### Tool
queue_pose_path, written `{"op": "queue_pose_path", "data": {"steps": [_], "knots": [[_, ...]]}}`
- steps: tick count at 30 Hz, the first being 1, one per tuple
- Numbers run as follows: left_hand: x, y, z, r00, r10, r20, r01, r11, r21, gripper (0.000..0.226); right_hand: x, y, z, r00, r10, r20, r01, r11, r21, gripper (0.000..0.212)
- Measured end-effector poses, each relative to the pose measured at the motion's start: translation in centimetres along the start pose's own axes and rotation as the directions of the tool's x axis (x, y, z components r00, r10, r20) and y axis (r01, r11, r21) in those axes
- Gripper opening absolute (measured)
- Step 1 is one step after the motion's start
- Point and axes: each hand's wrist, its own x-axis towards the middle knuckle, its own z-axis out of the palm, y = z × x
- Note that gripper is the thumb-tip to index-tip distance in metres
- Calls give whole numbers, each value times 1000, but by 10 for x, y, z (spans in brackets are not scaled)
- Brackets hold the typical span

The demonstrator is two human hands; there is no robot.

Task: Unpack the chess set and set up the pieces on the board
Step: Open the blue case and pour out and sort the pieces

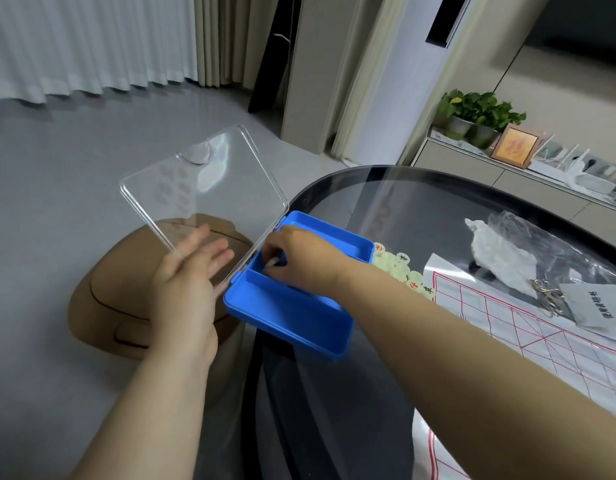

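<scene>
Your right arm (pixel 473 358) lies nearest, stretched leftward over the tabletop (pixel 421 209). That surface is dark and glossy, so expect light things to slide on it.

Board sheet (pixel 507 334): red grid, flat on the right of the tabletop, creased. Judge it thin and floppy, so press it down rather than pinch it.

Blue box (pixel 299 323): sits at the left edge of the tabletop, partly overhanging it. It has two compartments, and the near one looks empty. Judge it stiff, light plastic that tips easily, so take it by a side wall.

Clear lid (pixel 202 181): swung open on its hinge, standing out over the floor. It looks thin and probably brittle at the hinge, so support it and do not lever it.

Left hand (pixel 189 278): fingers straight and spread, palm against the lid, bracing it, gripping nothing.

Right hand (pixel 299 258): inside the far compartment, fingers curled and pinching a pale piece (pixel 272 262).

Loose pieces (pixel 400 268): pale discs clustered on the tabletop, between the box and the sheet. Judge them small, smooth and slippery, so lift each by its rim with your fingertips.
</scene>
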Motion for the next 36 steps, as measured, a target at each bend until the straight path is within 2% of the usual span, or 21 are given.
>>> {"op": "queue_pose_path", "data": {"steps": [5, 9, 12, 15, 18, 21, 23, 28, 31, 33, 34, 36], "knots": [[0, 1, -1, 1000, -4, 17, 4, 1000, 4, 25, -5, 3, 1, 998, -3, -67, 1, 1000, -23, 17], [0, 1, -3, 1000, -8, 23, 8, 1000, 6, 26, -22, 11, -15, 988, 14, -155, -6, 999, 49, 18], [-1, 2, -3, 999, -22, 25, 22, 1000, -1, 20, -46, 30, -31, 949, 107, -295, -68, 988, 140, 16], [-2, 2, -3, 998, -30, 52, 30, 1000, 2, 20, -72, 55, -35, 875, 283, -392, -192, 948, 255, 14], [-5, 0, -3, 995, -37, 94, 33, 998, 46, 27, -94, 75, -26, 828, 417, -375, -282, 888, 364, 12], [-6, -1, -4, 991, -60, 122, 49, 995, 86, 34, -105, 83, -14, 784, 486, -386, -283, 834, 474, 13], [-6, 0, -6, 990, -65, 123, 54, 994, 91, 39, -106, 84, -8, 764, 499, -408, -245, 810, 533, 21], [-9, 2, -9, 987, -83, 136, 77, 996, 48, 39, -105, 89, -2, 776, 488, -400, -219, 803, 555, 19], [-9, 1, -8, 985, -93, 142, 93, 996, 10, 39, -112, 95, -8, 717, 523, -461, -152, 763, 629, 20], [-9, -1, -8, 986, -96, 135, 99, 995, -20, 39, -120, 103, -11, 681, 559, -472, -179, 753, 634, 22], [-8, -1, -8, 987, -98, 129, 103, 994, -37, 40, -126, 107, -12, 681, 564, -466, -216, 764, 609, 23], [-7, -1, -8, 989, -92, 118, 102, 992, -76, 41, -139, 114, -9, 741, 532, -410, -303, 809, 503, 26]]}}
